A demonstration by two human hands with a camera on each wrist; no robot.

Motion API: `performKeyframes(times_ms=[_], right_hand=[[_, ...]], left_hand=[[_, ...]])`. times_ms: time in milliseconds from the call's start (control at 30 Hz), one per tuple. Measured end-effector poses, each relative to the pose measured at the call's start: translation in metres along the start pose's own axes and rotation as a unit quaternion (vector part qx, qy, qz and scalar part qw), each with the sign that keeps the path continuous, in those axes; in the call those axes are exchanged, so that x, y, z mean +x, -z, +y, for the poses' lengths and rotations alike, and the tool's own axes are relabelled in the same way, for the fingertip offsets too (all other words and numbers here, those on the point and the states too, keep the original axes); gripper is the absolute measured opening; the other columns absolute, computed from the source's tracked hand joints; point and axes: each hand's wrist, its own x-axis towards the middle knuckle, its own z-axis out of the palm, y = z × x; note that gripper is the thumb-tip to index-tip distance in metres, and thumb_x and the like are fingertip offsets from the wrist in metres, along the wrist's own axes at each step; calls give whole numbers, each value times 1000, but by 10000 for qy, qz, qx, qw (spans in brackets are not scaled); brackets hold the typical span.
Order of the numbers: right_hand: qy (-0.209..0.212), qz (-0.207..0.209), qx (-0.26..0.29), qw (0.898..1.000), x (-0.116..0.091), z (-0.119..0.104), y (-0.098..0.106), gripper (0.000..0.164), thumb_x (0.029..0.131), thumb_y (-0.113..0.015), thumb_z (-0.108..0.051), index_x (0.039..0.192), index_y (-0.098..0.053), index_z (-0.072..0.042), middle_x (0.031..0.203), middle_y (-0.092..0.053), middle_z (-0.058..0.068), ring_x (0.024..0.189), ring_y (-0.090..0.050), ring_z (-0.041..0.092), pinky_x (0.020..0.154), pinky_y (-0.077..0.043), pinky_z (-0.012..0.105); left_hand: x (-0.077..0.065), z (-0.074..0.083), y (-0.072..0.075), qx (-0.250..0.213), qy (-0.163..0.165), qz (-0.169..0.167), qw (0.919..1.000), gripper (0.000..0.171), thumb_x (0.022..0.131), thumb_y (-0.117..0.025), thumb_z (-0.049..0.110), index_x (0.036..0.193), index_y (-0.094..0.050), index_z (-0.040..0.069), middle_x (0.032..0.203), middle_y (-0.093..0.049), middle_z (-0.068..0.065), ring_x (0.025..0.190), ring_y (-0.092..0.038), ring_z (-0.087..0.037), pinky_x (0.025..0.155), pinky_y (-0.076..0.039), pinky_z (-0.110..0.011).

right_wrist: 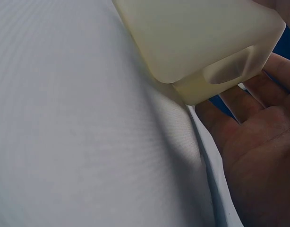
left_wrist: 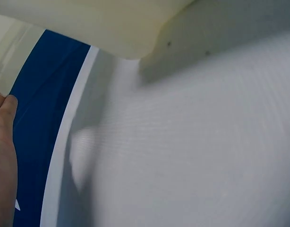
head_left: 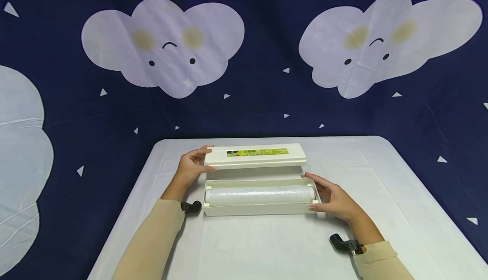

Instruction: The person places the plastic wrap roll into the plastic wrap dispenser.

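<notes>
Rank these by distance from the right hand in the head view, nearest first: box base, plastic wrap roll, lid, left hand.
From the right hand:
1. Box base, its right end against the fingers.
2. Plastic wrap roll, lying inside the base, just left of the fingertips.
3. Lid, behind the base, farther back on the table.
4. Left hand, holding the lid's far left end.

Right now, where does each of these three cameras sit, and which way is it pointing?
Head: on the person's head, facing forward and down at the table, open box with its film roll, lid; both forearms, left hand, right hand show.
Left wrist: low over the tablecloth, looking at a cream box underside; only a fingertip edge shows.
Right wrist: low by the box's end; palm shows.
All share the white cloth and cream box.
</notes>
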Motion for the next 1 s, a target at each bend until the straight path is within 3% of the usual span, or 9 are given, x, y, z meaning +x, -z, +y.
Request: performKeyframes(times_ms=[267, 567, 1000], right_hand=[[9, 9, -62, 10000, 0, 1, 1, 99, 77, -88, 11, 158, -33, 11, 161, -37, 30, 152, -31, 36, 115, -36, 24], [-109, 79, -74, 9999, -1, 2, 1, 99, 76, -88, 12, 158, -33, 11, 161, -36, 31, 148, -37, 9, 115, -35, 21], [-38, 36, 16, 10000, -1, 3, 0, 99, 77, -87, 14, 160, -33, 8, 160, -36, 31, 147, -39, 9, 114, -37, 22]], left_hand=[[-4, 6, 2, -34, -39, 103, 9999, 66, 60, -87, -28, 122, -64, -19, 144, -59, -25, 138, -54, -26, 115, -40, -31], [-7, 12, 1, -197, -130, 37, 9997, 66, 59, -85, -31, 121, -65, -20, 144, -59, -25, 137, -55, -26, 115, -39, -32], [-18, 19, 1, -364, -241, 105, 9990, 67, 56, -82, -35, 119, -65, -19, 141, -62, -24, 135, -57, -26, 113, -42, -33]])
